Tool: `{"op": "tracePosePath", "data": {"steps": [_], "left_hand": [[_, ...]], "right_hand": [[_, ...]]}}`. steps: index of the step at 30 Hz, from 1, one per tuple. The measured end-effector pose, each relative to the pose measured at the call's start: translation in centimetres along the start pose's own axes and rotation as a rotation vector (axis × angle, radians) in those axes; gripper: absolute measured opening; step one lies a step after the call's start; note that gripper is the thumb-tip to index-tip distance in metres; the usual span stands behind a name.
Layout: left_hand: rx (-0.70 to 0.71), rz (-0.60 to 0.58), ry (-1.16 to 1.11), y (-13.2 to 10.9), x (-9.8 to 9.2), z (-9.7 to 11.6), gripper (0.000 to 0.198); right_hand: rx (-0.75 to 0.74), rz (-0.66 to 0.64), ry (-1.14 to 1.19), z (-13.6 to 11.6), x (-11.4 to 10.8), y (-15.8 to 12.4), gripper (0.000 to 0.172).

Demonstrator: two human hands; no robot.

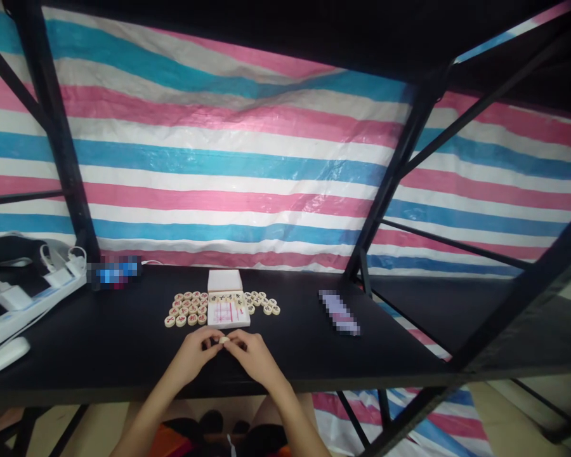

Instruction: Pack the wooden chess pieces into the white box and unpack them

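Between the fingertips of my left hand (198, 348) and my right hand (250, 350) is a small cream-coloured xiangqi piece (224, 340); both hands pinch it just above the black tabletop. Right behind them lies an open white box (225, 280) with several pieces inside and a sheet with a printed pink grid (226, 313) over its front part. Red-marked xiangqi pieces (188, 309) sit in rows left of the box. To its right is a looser group of dark-marked pieces (261, 301). The held piece's face cannot be read.
A blurred phone-like object (339, 312) lies on the right of the table (295, 355). On the left are a white power strip (33, 304) with chargers and cables, and a white case-like object (7, 354). Black metal posts (385, 190) and striped sheeting (228, 158) enclose the desk.
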State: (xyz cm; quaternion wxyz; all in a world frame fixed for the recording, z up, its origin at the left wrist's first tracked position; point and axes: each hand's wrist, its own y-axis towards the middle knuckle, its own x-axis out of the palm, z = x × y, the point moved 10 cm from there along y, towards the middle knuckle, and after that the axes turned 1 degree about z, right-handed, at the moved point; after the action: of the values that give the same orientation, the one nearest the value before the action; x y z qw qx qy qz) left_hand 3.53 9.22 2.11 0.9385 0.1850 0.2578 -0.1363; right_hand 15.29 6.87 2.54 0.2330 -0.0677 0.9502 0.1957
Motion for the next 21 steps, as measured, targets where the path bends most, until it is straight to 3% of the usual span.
{"op": "tracePosePath", "data": {"steps": [9, 15, 17, 21], "left_hand": [[-0.050, -0.022, -0.088, 0.0, 0.3, -0.2, 0.036], [-0.048, -0.084, -0.130, 0.2, 1.1, -0.3, 0.030], [-0.050, -0.051, -0.148, 0.2, 0.8, -0.5, 0.028], [-0.058, 0.032, -0.131, 0.1, 0.0, -0.9, 0.021]], "right_hand": [[-0.011, 0.044, 0.030, 0.2, -0.5, 0.1, 0.021], [-0.014, 0.022, 0.035, 0.7, 0.0, 0.2, 0.029], [-0.010, 0.025, 0.028, 0.7, -0.1, 0.2, 0.032], [-0.036, 0.025, -0.073, 0.5, -0.1, 0.3, 0.019]]}}
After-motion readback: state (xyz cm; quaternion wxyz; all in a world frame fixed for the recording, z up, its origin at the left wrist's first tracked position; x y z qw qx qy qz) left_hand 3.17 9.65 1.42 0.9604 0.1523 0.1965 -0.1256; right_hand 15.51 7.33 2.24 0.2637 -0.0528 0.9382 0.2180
